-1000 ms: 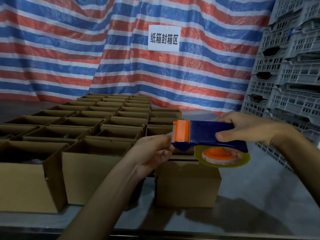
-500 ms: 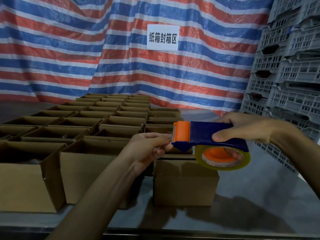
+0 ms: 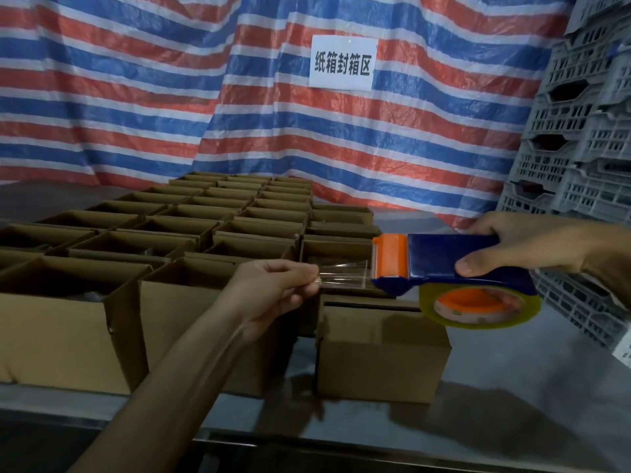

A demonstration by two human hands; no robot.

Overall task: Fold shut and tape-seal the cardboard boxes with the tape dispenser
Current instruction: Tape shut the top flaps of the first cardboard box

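Note:
My right hand (image 3: 532, 249) grips the blue handle of the tape dispenser (image 3: 444, 261), which has an orange head and a clear tape roll (image 3: 478, 307) beneath. My left hand (image 3: 273, 288) pinches the free end of the clear tape strip (image 3: 345, 276), stretched in the air between my fingers and the orange head. Directly below the dispenser stands a small cardboard box (image 3: 379, 353) with its top flaps folded shut. To its left, an open cardboard box (image 3: 191, 322) stands under my left forearm.
Several rows of open cardboard boxes (image 3: 218, 220) cover the grey metal table (image 3: 512, 404) out to the striped tarp (image 3: 170, 97). Grey plastic crates (image 3: 587, 148) are stacked at the right. Bare table surface lies right of the shut box.
My left hand has drawn away to the left from the dispenser head, pulling out a short length of clear tape. The right hand keeps the dispenser in about the same place.

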